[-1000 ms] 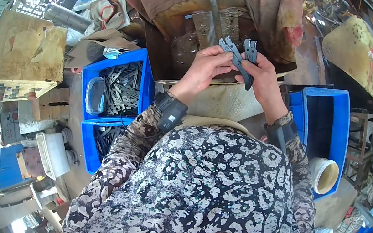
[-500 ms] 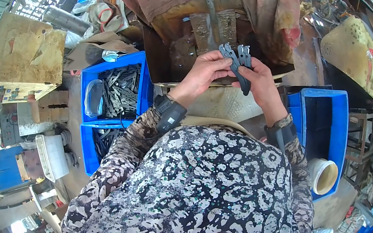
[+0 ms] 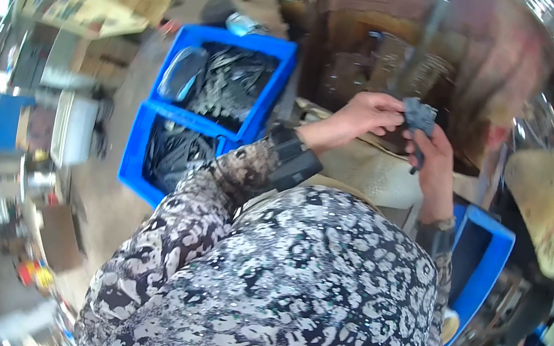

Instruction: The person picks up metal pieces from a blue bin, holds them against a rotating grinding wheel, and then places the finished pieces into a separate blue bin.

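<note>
My right hand (image 3: 434, 161) is wrapped round a small bundle of dark grey slotted metal parts (image 3: 417, 115), held upright with their lower ends sticking out below the fingers. My left hand (image 3: 369, 117) has its fingers curled and pinches the left edge of that bundle. Blur hides how many parts there are. Both hands are in front of a brown, wet-looking metal trough (image 3: 350, 69). On my left, an upper blue bin (image 3: 278, 80) holds many similar grey metal pieces, with a clear plastic container (image 3: 183, 73) inside it.
A lower blue bin (image 3: 133, 151) with dark strips adjoins the upper one. Another blue bin (image 3: 484, 275) stands to my right, with a pale round bucket partly hidden behind my sleeve. A metal bar (image 3: 421, 44) slants into the trough. A yellowish padded board (image 3: 548, 206) lies far right.
The view has swung, so the bins and trough sit further right. The metal parts, earlier fanned in two groups between both hands, are now closer together in my right hand.
</note>
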Action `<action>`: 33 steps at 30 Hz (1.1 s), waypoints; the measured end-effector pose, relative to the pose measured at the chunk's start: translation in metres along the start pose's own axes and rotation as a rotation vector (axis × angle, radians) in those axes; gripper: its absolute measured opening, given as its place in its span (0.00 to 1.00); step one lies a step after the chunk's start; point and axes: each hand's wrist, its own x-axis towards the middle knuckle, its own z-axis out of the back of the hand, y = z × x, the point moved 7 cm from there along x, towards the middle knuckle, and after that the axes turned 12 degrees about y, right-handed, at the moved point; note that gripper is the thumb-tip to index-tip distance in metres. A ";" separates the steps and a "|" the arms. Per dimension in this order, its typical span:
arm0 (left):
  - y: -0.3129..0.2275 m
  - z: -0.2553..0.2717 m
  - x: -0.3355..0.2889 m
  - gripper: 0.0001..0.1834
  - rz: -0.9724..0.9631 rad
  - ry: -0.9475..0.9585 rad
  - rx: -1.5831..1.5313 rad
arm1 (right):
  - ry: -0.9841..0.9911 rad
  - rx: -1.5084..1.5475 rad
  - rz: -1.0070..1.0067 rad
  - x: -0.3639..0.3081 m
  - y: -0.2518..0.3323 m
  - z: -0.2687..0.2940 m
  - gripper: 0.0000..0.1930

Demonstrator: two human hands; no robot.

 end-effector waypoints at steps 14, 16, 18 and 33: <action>0.016 0.197 -0.191 0.10 -0.190 -0.820 0.274 | -0.212 -0.052 0.068 -0.002 -0.013 0.090 0.08; 0.043 0.228 -0.226 0.09 -0.211 -0.902 0.258 | -0.265 -0.066 0.111 -0.009 -0.008 0.091 0.08; 0.064 0.242 -0.264 0.10 -0.131 -1.034 0.283 | -0.261 -0.087 0.109 -0.014 0.000 0.086 0.08; 0.103 0.240 -0.205 0.12 0.163 -0.944 0.937 | -0.285 -0.208 0.086 -0.029 0.017 0.090 0.06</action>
